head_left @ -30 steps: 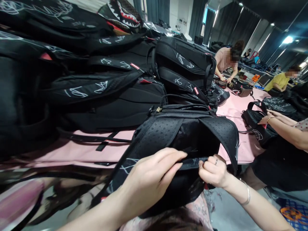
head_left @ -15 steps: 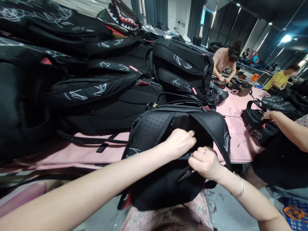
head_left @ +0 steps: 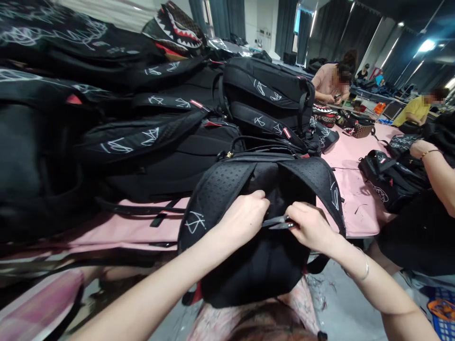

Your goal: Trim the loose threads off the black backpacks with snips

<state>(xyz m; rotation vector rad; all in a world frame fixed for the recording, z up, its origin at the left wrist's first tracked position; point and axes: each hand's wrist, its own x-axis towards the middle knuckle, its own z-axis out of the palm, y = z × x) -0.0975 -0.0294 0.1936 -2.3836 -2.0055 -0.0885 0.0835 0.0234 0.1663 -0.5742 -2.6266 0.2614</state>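
A black backpack rests on my lap against the table edge, its padded straps spread to either side and white scribbles on them. My left hand is closed on the backpack's fabric near the middle, its fingertips partly hidden. In my right hand is a pair of small thread snips, the blades pointing left toward my left hand. The blades lie close over the edge of the backpack's back panel.
Several black backpacks are heaped on the pink table at left and ahead. To the right, a co-worker's hand is over another black bag. Two more people work farther back. A blue basket stands on the floor.
My left hand has moved left and slightly down. The snips have turned from pointing down to nearly level and risen. The co-worker's hand at right has moved up and away from the nearer bag.
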